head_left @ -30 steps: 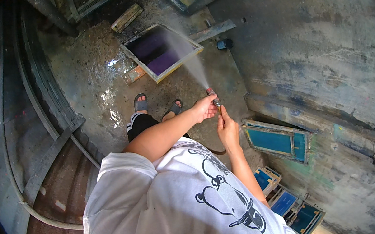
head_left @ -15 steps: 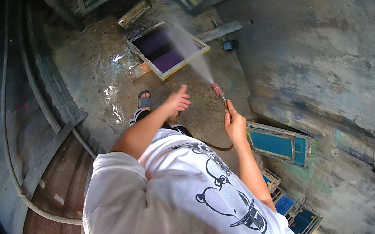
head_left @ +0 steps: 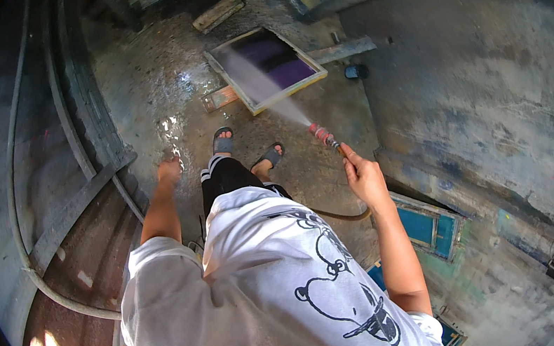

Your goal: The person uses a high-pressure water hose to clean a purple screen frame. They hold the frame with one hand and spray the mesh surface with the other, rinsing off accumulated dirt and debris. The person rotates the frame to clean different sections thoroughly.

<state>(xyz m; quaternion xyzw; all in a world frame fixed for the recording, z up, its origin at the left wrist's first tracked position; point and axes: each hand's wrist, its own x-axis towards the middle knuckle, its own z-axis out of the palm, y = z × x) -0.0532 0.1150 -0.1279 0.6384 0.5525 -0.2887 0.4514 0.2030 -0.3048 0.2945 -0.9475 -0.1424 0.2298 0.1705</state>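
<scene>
A: right hand (head_left: 365, 178)?
B: fist closed round the back end of the spray nozzle (head_left: 323, 135), index finger laid along it. nozzle sticks out past the knuckles, up and to the left, red tip forward

A: hose?
B: brown hose (head_left: 339, 215) trails from under that hand, loops down behind the leg

A: how does it handle
B: my read, nozzle is stiff and light but wet, so slippery, and the jet likely pushes back. best held right where the hand has it, on the rear shank, not the red tip. hose is soft and draggy

A: spray goes where
B: water jet (head_left: 266, 93) fans from the tip to the framed screen (head_left: 267, 67), purple mesh, pale wood frame, propped on the wet floor (head_left: 160, 97), well ahead of the hand, beyond the sandalled feet (head_left: 245, 148)

A: left hand (head_left: 169, 168)?
B: holds nothing, hangs out to the left over the wet floor, near the wall pipe (head_left: 126, 194). fingers look loosely curled, too small to be sure

A: anything else
B: blue-mesh screens (head_left: 426, 226) lean on the wall below the right forearm, apart from it. a wood block (head_left: 218, 13) lies past the purple screen
</scene>
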